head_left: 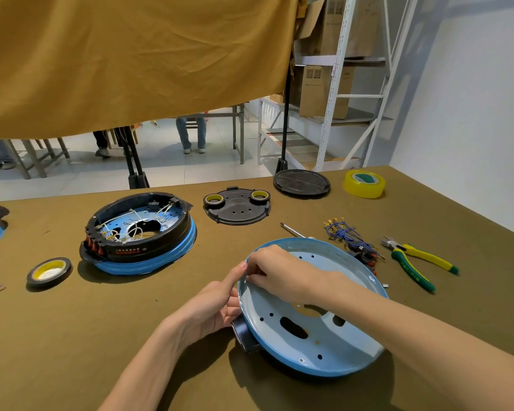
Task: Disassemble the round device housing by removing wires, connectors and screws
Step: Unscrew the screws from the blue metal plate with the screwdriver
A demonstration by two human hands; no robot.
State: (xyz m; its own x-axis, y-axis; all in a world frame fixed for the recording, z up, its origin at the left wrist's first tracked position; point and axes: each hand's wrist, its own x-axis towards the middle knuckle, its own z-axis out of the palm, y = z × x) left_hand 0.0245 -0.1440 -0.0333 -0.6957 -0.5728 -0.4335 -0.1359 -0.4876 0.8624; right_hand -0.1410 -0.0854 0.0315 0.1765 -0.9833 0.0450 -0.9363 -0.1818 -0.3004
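**— Where's the shell, and what have your hands got?**

— The blue shell (315, 330) sits near the front edge of the table (131, 321), toward its right side, tipped up toward me with the open face showing. It looks stripped: only holes and cut-outs in the floor, no wires left inside. My left hand (217, 307) cups the outer left wall, thumb up along the rim, just above the black tab (244, 333). My right hand (267, 268) is curled over the same stretch of rim, fingertips pinching at something small there. I can't tell what it is; my fingers hide it.

— **So how do you do it well?**

— I'd judge it's a clip or fastener at the rim. Brace firmly with the left so the shell can't rock, and pull straight off the rim rather than twisting, since the edge looks thin and may be sharp.

— **And if it won't give?**

— The screwdriver (293, 230) lies just behind the shell and the pliers (419, 262) toward the right edge, beside the pulled wires (347, 232). Better a tool than fingernails. The second housing (140, 232), left of centre, is still wired.
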